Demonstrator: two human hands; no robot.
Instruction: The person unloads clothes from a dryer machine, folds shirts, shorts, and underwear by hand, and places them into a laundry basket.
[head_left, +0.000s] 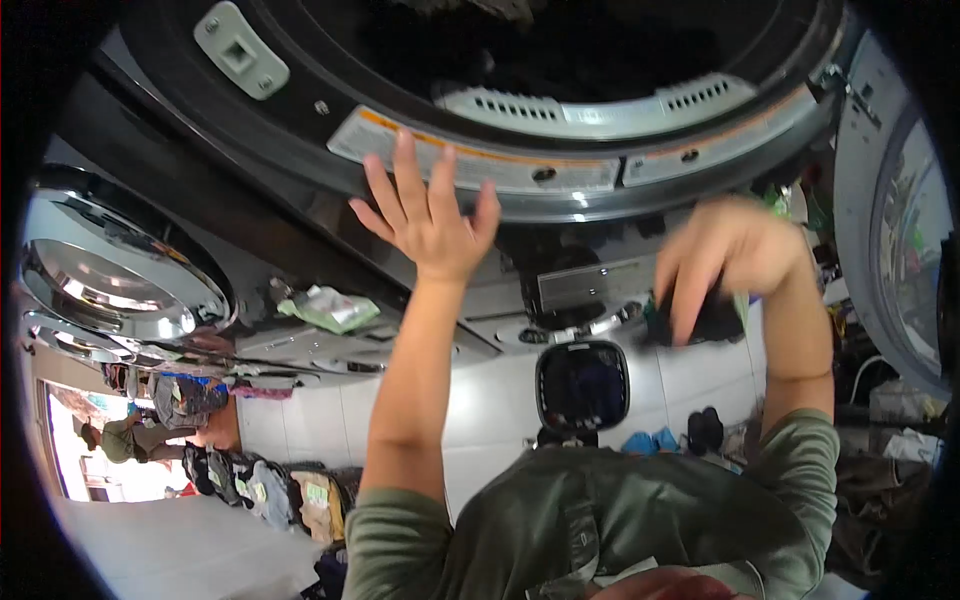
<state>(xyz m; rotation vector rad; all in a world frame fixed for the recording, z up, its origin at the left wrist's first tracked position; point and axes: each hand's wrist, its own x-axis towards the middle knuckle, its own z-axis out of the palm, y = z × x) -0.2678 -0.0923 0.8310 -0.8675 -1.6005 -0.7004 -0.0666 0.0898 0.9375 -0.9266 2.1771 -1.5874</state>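
Note:
Fingers spread, my left hand (430,225) is at the lower rim of a large dark front-loading machine (540,205), over its label strip (480,160). Nothing is in that hand; whether it touches the rim is unclear. To the right, my right hand (735,250) is blurred by motion, its fingers bent down around a black cloth (710,320), just below the rim. The machine's round opening (560,55) is at the top, with a dark interior. Its door (905,220) stands open at the right.
A black basket (583,343) is on the white tiled floor, near my body. Another round machine door (110,265) is at the left, near a green and white packet (335,308). Piles of clothes (265,490) line the floor at lower left. A person (125,440) is in the far doorway.

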